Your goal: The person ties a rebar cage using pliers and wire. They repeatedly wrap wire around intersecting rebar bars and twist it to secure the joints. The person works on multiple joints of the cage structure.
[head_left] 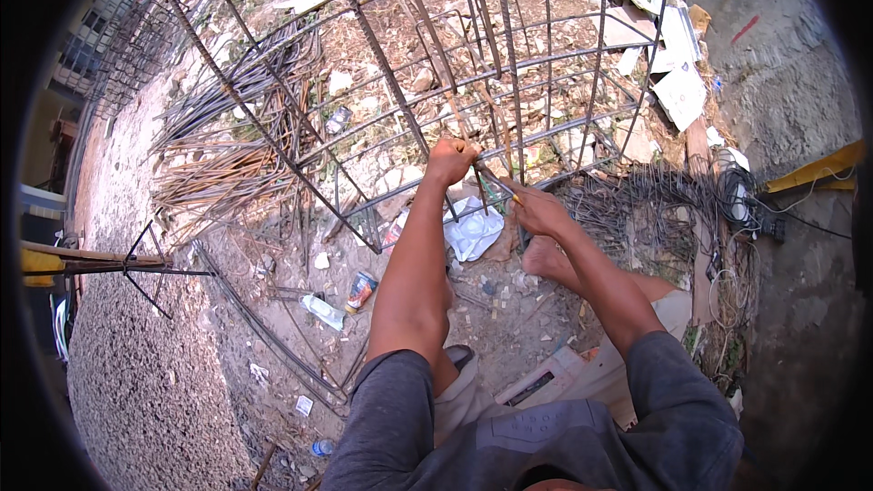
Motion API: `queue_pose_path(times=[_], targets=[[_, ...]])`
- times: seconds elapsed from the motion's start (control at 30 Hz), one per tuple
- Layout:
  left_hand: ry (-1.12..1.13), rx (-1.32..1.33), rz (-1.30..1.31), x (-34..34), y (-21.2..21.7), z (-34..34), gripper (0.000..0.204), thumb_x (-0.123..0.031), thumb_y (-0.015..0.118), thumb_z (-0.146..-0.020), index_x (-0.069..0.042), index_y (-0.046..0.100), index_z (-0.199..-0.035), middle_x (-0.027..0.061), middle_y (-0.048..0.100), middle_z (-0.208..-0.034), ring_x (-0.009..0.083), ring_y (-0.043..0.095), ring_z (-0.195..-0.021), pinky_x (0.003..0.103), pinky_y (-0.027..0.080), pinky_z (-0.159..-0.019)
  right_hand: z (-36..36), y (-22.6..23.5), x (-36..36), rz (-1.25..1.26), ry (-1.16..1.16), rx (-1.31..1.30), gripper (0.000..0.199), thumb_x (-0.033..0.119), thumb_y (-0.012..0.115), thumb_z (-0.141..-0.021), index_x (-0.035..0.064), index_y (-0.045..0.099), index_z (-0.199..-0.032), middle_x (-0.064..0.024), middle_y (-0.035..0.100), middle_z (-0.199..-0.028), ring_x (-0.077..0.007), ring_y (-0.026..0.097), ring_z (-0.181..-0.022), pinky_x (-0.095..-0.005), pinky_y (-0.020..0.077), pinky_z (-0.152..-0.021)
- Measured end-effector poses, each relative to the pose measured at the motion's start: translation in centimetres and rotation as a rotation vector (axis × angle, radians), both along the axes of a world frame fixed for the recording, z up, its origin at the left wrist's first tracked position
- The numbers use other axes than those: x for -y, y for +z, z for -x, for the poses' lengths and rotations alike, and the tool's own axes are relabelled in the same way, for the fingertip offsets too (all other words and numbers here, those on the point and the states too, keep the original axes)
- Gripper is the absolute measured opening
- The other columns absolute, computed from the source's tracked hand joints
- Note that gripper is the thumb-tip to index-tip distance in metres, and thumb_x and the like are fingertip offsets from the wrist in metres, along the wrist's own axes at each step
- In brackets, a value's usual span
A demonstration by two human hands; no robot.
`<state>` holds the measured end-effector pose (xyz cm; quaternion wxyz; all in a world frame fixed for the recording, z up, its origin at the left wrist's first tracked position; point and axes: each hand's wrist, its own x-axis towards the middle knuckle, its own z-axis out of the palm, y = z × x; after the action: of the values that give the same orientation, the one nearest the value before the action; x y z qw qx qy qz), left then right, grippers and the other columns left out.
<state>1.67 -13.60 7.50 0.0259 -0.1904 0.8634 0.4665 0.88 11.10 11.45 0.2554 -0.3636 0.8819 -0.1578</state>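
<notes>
A cage of dark steel reinforcing bars (376, 45), long ribbed bars crossed by thinner ones, stands in front of me. My left hand (452, 161) is closed in a fist at its near edge, where bars cross; what lies inside the fist is hidden. Just right of it and slightly nearer, my right hand (538, 210) is closed on a slim hand tool (496, 181) with a bit of orange showing at the grip. The tool's tip reaches toward the bars beside my left fist; its exact kind is too small to tell.
Loose bars (227, 164) lie piled at the left. Tangled wire (627, 209) sits at the right, near broken white boards (679, 95). A crumpled white bag (474, 229) and litter lie on the rubble below the cage. A bar frame (136, 261) juts in at far left.
</notes>
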Motion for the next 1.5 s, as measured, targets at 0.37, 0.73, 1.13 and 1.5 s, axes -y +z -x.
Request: queue_pose_path(times=[0.37, 0.73, 1.13, 1.5], targets=[[0.027, -0.048, 0.063, -1.1, 0.6, 0.1, 0.04, -0.043, 0.069, -0.087, -0.004, 0.07, -0.077, 0.0083, 0.058, -0.061, 0.0149, 0.052, -0.057, 0.035, 0.045, -0.058, 2.2, 0.9, -0.7, 0.246, -0.382, 1.164, 0.033, 0.031, 0.076, -0.089, 0.0075, 0.056, -0.079, -0.0028, 0.063, -0.071, -0.0116, 0.06, -0.053, -0.0292, 0.0498, -0.045], [0.033, -0.08, -0.015, -0.6, -1.2, -0.4, 0.036, -0.037, 0.065, -0.093, -0.002, 0.07, -0.087, 0.0063, 0.061, -0.067, 0.0143, 0.051, -0.061, 0.034, 0.044, -0.061, 0.7, 6.0, -1.7, 0.01, 0.187, -0.763, 0.042, 0.029, 0.066, -0.089, -0.0028, 0.056, -0.115, -0.0133, 0.064, -0.093, -0.029, 0.064, -0.084, -0.0403, 0.0498, -0.07], [-0.009, -0.11, 0.156, -1.3, 1.1, -0.9, 0.04, -0.042, 0.06, -0.093, -0.004, 0.069, -0.084, 0.0142, 0.065, -0.076, 0.0261, 0.062, -0.07, 0.039, 0.048, -0.068, 10.9, 1.5, -3.2, 0.006, 0.328, -0.533, 0.016, 0.021, 0.056, -0.092, 0.0096, 0.056, -0.103, -0.0103, 0.063, -0.097, -0.0288, 0.066, -0.095, -0.0418, 0.0535, -0.078], [0.081, -0.126, 0.115, -1.5, -0.3, -0.8, 0.036, -0.041, 0.062, -0.093, -0.007, 0.072, -0.086, 0.0127, 0.067, -0.075, 0.0253, 0.063, -0.069, 0.039, 0.049, -0.068, 2.6, 2.9, -3.9, -0.047, 0.085, -0.022, 0.024, 0.031, 0.052, -0.101, 0.0092, 0.055, -0.11, -0.0038, 0.056, -0.072, -0.0205, 0.061, -0.062, -0.0344, 0.0523, -0.057]])
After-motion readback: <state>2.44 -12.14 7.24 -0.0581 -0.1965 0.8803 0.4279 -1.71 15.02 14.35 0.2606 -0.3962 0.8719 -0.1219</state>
